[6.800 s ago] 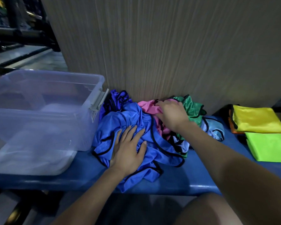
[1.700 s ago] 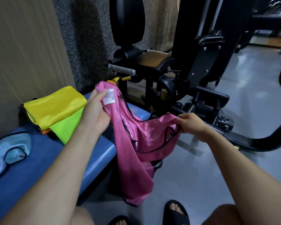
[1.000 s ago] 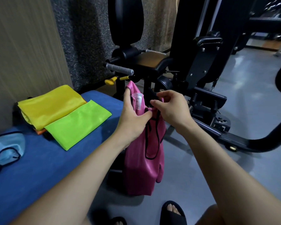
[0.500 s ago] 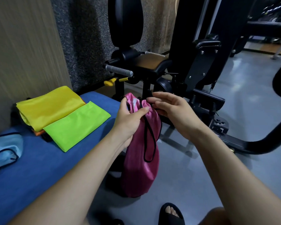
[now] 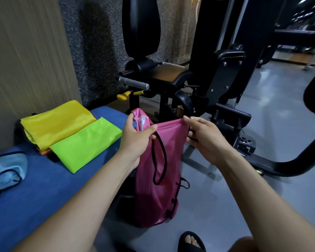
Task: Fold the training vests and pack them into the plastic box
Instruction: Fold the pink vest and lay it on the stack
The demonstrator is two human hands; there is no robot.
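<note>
So the black gym machine fills the background, with a blue bench carrying folded yellow and lime vests. Left hand and right hand each pinch the pink vest's top edge, dangling it off the bench's end above the floor.

Light blue vest cut off at left edge.

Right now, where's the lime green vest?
The lime green vest lies folded on the blue bench, left of the left hand, overlapping the yellow vest.
</note>
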